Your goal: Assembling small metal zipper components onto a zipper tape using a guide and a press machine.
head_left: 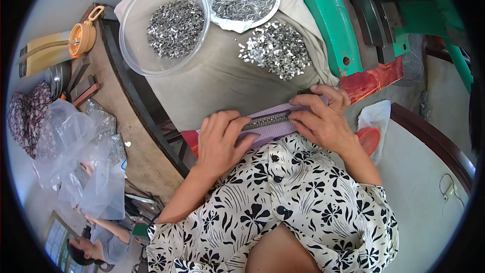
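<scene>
A long purple checked holder (277, 130) lies across my lap at the near edge of the cloth-covered surface. Small grey metal pieces (270, 120) sit in a tight row along its middle. My left hand (220, 136) grips the left end, with thumb and fingers bent over the row. At the other end my right hand (323, 121) is closed round the holder, thumb and fingertips close to the row. Whether a loose piece is between the fingers of either hand cannot be made out. Beyond the hands lies a loose pile of small shiny metal pieces (277, 50).
A clear round tub (132, 53) and a lined metal bowl (277, 0) hold metal pieces at the back. A green machine frame (328, 20) stands back right. Plastic bags (76, 146) lie on the left bench, where another person (103, 242) shows. A red strainer (369, 140) is at right.
</scene>
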Motion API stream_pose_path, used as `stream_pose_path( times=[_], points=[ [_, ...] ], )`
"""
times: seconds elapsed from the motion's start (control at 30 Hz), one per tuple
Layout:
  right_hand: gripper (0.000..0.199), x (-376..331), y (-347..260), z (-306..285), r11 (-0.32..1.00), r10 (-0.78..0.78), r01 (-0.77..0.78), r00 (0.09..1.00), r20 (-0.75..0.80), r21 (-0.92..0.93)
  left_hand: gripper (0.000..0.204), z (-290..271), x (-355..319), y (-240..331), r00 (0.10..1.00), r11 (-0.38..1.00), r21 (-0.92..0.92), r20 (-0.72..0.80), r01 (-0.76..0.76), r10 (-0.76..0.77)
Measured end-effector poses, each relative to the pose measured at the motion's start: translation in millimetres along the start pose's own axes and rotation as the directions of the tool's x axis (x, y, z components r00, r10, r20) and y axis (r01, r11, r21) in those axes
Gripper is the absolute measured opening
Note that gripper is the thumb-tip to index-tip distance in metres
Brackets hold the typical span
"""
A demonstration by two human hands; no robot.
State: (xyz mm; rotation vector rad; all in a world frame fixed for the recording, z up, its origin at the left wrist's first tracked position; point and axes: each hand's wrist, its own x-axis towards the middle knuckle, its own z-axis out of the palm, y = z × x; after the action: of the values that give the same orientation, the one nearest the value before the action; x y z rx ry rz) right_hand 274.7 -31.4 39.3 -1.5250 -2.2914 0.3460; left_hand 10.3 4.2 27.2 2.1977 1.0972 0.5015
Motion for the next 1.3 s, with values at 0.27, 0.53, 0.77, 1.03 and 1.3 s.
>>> stream_pose_path(
  times=[0.27, 0.53, 0.77, 1.03, 1.3],
  points=[
    [0.017, 1, -5, 1, 0.99, -0.075, 0.075, 0.997, 0.001, -0.123, 0.033, -7, -13, -9, 0.999, 1.0, 0.022, -0.038, 0.017, -0.016],
    [0.023, -2, -7, -5, 0.996, 0.013, -0.013, 1.0, -0.004, -0.092, 0.027, 13, 3, 2, 0.998, 0.999, -0.053, -0.06, 0.004, -0.007],
    [0.03, -5, -9, -2, 0.993, 0.086, -0.082, 0.995, 0.052, -0.086, 0.027, 11, 0, 6, 0.997, 0.996, -0.072, -0.053, 0.046, -0.05],
    [0.03, 2, 2, 0, 0.998, -0.015, 0.017, 0.999, 0.041, -0.064, 0.034, -5, -11, -8, 1.0, 0.998, 0.059, -0.001, 0.009, -0.009],
    [0.028, 26, 7, 12, 0.986, -0.085, 0.05, 0.972, -0.217, -0.161, 0.032, -15, 7, -22, 0.978, 0.981, 0.17, -0.17, -0.094, 0.124]
  ],
)
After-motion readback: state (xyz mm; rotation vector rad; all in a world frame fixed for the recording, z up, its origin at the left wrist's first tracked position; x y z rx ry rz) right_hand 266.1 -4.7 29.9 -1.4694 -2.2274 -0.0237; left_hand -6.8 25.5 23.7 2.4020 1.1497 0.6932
